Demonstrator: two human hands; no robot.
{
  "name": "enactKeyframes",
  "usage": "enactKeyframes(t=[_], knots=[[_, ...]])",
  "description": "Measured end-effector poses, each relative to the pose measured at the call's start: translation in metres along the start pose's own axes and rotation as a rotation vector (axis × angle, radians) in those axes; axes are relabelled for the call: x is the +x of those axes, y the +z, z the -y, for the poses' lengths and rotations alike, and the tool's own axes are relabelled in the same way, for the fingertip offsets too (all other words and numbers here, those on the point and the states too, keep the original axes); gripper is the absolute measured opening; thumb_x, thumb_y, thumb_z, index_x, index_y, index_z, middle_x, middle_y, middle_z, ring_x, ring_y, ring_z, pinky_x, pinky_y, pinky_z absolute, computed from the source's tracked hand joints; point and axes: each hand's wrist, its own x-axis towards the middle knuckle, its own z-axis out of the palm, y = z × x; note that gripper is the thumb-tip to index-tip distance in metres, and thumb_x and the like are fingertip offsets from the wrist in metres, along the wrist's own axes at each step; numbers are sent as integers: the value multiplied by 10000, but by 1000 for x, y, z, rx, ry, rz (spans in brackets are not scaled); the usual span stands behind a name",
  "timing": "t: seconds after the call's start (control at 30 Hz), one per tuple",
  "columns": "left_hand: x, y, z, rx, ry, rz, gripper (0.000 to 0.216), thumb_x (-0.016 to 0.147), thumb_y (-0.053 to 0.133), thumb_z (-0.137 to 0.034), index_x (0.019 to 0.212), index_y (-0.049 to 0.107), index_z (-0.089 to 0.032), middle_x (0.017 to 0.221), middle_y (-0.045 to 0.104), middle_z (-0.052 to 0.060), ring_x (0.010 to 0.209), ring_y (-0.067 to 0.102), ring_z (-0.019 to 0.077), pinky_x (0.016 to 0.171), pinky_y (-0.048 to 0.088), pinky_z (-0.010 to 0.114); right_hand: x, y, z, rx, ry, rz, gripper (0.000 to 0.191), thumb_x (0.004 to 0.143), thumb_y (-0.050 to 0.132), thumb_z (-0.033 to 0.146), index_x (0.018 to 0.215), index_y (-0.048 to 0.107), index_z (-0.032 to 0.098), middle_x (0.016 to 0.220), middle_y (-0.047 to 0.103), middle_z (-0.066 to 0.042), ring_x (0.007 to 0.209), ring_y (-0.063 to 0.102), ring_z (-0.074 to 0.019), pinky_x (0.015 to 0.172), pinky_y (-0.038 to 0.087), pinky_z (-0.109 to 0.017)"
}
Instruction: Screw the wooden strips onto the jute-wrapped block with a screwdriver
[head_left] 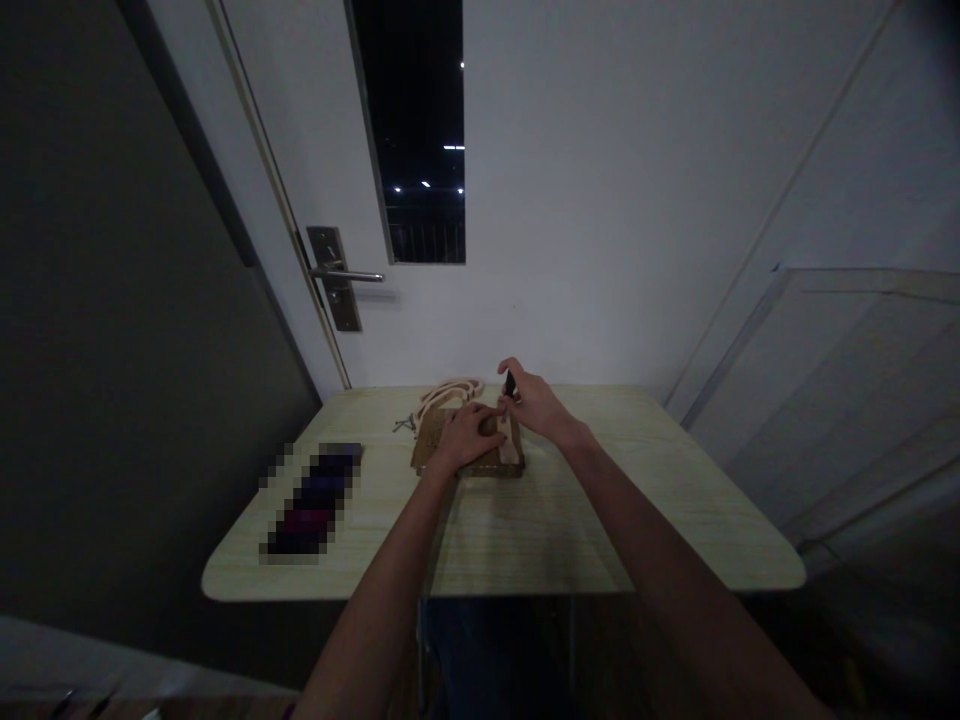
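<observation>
Forearms cropped, hands at bag, dark tool (mostly hidden)

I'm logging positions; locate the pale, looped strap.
In the head view, the strap lies near the far edge of the wood-grained table, just left of centre, behind the brown rectangular bag under the left hand.

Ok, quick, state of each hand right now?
Left hand: open, resting on the brown item.
Right hand: closed, holding a small black object.
</observation>
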Motion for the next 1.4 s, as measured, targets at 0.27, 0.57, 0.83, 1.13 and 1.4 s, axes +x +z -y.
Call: enactKeyframes(t=[0.27, 0.57, 0.83, 1.13, 1.4], knots=[[-3, -6, -7, -21, -26, 10, 447, 800, 626, -396, 1225, 600, -263, 1279, 571, 54, 1220, 494, 260, 1075, 321, 431, 11, -5, 0, -159, -9, 38, 306, 687, 624, 101, 927, 479, 223, 731, 585, 19, 648, 531, -133, 594, 325, -220], [-2, -7, -6, -23, -16, 7, 444, 802, 618, -386, 1225, 605, -249, 1257, 580, 59, 1198, 507, 261, 1065, 339, 419, 12, -9, 11, -225, 76, 116, 338, 747, 514, 63, 1060, 447, 171, 810, 623, -45, 667, 521, -138, 588, 323, -226], [-3, -5, -5, -31, -20, 8, 443, 803, 609, -396, 1226, 599, -261, 1268, 573, 50, 1215, 491, 277, 1074, 315, 455, 13, -8, 9, -199, 55, 105, 414, 750, 576, 76, 1125, 492, 230, 799, 617, -5, 680, 539, -134, 621, 339, -224], [-3, -4, -3, -29, -20, 13, 454, 801, 611, -423, 1234, 590, -288, 1273, 565, 36, 1214, 488, 264, 1065, 327, 428, 15, -13, 12, -240, 68, 110, 294, 690, 556, 59, 952, 504, 183, 763, 604, -21, 640, 478, -129, 585, 289, -227], [-2, -3, -4, -33, -17, 7, 437, 797, 620, -406, 1212, 606, -270, 1258, 577, 47, 1204, 498, 257, 1064, 330, 423, 13, -12, 9, -227, 48, 142, 392, 723, 519, 66, 1090, 465, 193, 752, 620, -16, 661, 520, -142, 597, 306, -222]])
